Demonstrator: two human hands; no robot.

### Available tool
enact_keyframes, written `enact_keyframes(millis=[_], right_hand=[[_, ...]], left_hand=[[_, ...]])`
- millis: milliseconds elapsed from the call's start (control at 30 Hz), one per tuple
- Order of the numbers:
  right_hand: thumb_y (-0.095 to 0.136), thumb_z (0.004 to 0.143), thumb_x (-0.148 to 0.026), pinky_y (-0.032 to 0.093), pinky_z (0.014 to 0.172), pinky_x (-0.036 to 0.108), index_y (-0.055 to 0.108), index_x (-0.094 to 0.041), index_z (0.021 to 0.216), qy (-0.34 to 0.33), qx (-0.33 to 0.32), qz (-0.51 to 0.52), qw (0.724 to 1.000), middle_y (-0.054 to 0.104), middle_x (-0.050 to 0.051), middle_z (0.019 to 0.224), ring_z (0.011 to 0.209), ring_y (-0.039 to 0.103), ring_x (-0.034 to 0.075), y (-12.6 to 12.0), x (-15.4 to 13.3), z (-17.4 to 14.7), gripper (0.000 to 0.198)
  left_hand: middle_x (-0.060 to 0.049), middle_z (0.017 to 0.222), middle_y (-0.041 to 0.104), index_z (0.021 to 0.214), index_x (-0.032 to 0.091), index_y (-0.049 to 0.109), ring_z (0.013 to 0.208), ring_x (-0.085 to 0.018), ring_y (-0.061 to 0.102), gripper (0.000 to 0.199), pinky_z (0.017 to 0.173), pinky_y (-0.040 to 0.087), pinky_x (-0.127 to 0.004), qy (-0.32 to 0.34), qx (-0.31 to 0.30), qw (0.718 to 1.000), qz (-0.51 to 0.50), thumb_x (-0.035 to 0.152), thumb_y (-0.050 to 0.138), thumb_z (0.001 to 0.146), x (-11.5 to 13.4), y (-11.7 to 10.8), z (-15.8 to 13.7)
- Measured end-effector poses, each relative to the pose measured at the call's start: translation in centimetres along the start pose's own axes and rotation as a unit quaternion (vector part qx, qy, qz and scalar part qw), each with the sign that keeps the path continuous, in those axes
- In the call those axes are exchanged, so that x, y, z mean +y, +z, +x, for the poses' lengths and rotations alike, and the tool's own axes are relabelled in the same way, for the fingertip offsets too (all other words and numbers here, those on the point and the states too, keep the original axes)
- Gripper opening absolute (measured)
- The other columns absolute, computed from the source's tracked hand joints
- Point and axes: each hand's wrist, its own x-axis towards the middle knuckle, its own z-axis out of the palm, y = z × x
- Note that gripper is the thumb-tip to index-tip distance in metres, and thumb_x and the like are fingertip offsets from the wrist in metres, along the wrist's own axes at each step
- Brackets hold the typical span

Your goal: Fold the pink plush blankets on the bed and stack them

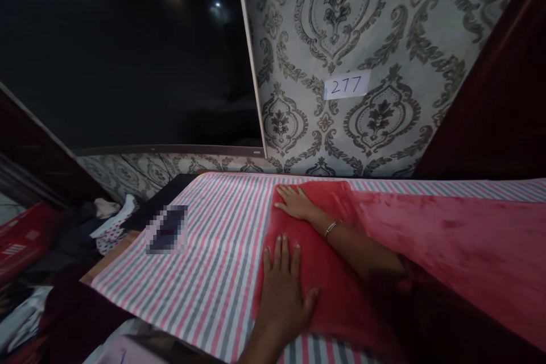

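Observation:
A red plush cloth (pixel 443 239) lies across a striped pink, grey and white sheet. Its left end looks doubled over into a darker red layer (pixel 336 278). My left hand (pixel 281 290) rests palm down on the near part of this layer, fingers stretched out and thumb apart. Farther back, close to the layer's far left corner, my right hand (pixel 296 203) presses flat with its fingers spread. A bracelet circles my right wrist. Neither hand grips anything. Whether the cloth is a blanket or a towel, I cannot tell.
The striped sheet (pixel 213 239) covers a table, with a blurred-out dark object (pixel 167 230) on its left side. A large dark screen (pixel 140 57) hangs behind. A paper marked 277 (pixel 347 85) is on the patterned wall. Clothes (pixel 113 227) and a red box (pixel 25 239) lie at left.

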Motion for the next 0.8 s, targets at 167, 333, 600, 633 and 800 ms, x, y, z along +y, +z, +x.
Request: enact_keyframes(millis=[167,333,600,633,800], right_hand=[[0.028,0.102,-0.060,0.012,0.124,0.051,0.023,-0.019,0.162,0.026,-0.029,0.015,0.999,0.016,0.011,0.168,0.155,0.014,0.025,1.8,0.9,0.4,0.073],[0.033,0.103,-0.051,0.021,0.123,0.045,0.035,-0.020,0.158,0.029,-0.035,0.019,0.999,0.031,0.009,0.164,0.152,0.027,0.023,-0.7,2.3,1.3,0.062],[0.062,0.089,-0.038,0.048,0.099,0.032,0.066,-0.012,0.130,0.095,-0.070,0.033,0.992,0.067,0.015,0.131,0.118,0.064,0.029,-3.3,8.7,2.1,0.048],[0.065,0.087,-0.038,0.050,0.095,0.031,0.069,-0.014,0.125,0.096,-0.077,0.039,0.992,0.070,0.012,0.127,0.114,0.066,0.028,-3.5,9.2,2.0,0.045],[0.071,0.078,-0.030,0.053,0.082,0.026,0.076,-0.015,0.096,0.076,-0.080,0.058,0.992,0.077,0.008,0.105,0.095,0.071,0.023,-3.3,9.2,1.4,0.024]], left_hand=[[-0.016,0.168,0.013,0.161,0.017,0.028,0.155,-0.040,0.011,0.083,0.123,0.014,-0.067,-0.003,-0.004,0.999,-0.034,0.051,0.058,0.091,0.2,-0.1,0.0],[-0.013,0.166,0.027,0.148,0.022,0.052,0.154,-0.037,0.021,0.061,0.121,0.021,-0.066,-0.016,0.047,0.991,-0.126,0.044,0.057,0.092,-1.2,-1.3,-1.0],[-0.012,0.101,0.076,0.132,0.012,0.062,0.094,-0.029,0.073,0.073,0.085,0.058,-0.043,-0.272,0.023,0.831,-0.484,0.066,0.061,0.083,-6.5,-3.9,-1.9],[-0.012,0.101,0.076,0.130,0.012,0.063,0.095,-0.029,0.073,0.073,0.087,0.058,-0.042,-0.266,-0.001,0.808,-0.525,0.066,0.063,0.082,-6.3,-3.8,-1.7],[-0.015,0.128,0.069,0.133,0.016,0.054,0.115,-0.030,0.067,0.064,0.101,0.053,-0.045,-0.214,0.035,0.804,-0.554,0.047,0.072,0.078,-3.6,-2.5,-1.6]])
